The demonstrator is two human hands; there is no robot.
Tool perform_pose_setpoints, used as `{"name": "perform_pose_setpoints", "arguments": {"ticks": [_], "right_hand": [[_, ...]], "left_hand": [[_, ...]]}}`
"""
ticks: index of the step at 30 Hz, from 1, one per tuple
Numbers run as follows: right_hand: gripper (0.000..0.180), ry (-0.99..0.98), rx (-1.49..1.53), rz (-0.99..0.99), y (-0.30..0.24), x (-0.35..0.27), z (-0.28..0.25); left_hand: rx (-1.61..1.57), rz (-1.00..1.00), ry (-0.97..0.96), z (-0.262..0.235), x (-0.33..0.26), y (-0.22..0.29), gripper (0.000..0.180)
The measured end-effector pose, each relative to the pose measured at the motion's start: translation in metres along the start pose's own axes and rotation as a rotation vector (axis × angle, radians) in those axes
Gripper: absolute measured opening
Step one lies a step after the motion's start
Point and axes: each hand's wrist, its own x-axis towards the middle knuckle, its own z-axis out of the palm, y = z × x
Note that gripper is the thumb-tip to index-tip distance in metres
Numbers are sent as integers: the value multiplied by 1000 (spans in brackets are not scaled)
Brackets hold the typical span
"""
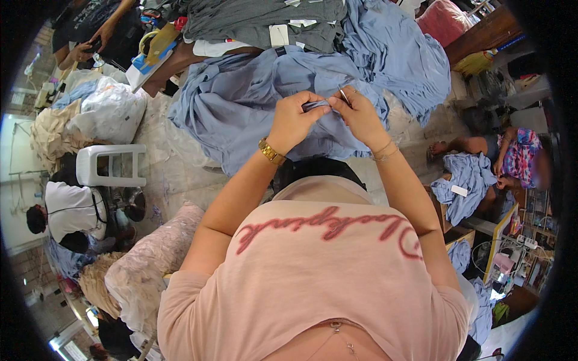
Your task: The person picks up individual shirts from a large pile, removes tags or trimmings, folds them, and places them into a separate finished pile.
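Note:
A light blue garment (pixel 241 102) lies spread in folds in front of me and hangs down toward my lap. My left hand (pixel 296 116) is closed, its thumb and fingers pinching a folded edge of this blue cloth. Close beside it, almost touching, my right hand (pixel 360 118) is closed around a slim metal tool (pixel 344 96), whose thin shiny end shows above the fingers. The tool's exact kind is hard to make out. Both thumbs meet near the pinched edge, and the fingers cover most of it.
Grey garments (pixel 259 24) with white tags lie beyond the blue one, and more blue garments (pixel 397 54) are heaped at the right. A white plastic stool (pixel 111 165) and stuffed sacks (pixel 150 265) stand at the left. Other people sit at both sides, one with blue cloth (pixel 466 180).

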Motion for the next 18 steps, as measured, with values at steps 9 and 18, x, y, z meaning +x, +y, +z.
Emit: {"name": "perform_pose_setpoints", "arguments": {"ticks": [9, 18], "right_hand": [[19, -64, 534, 342, 5, -11, 3], [32, -117, 783, 555, -9, -24, -22]], "left_hand": [[-279, -91, -92, 3, 0, -10, 22], [-226, -101, -114, 1, 3, -10, 21]]}}
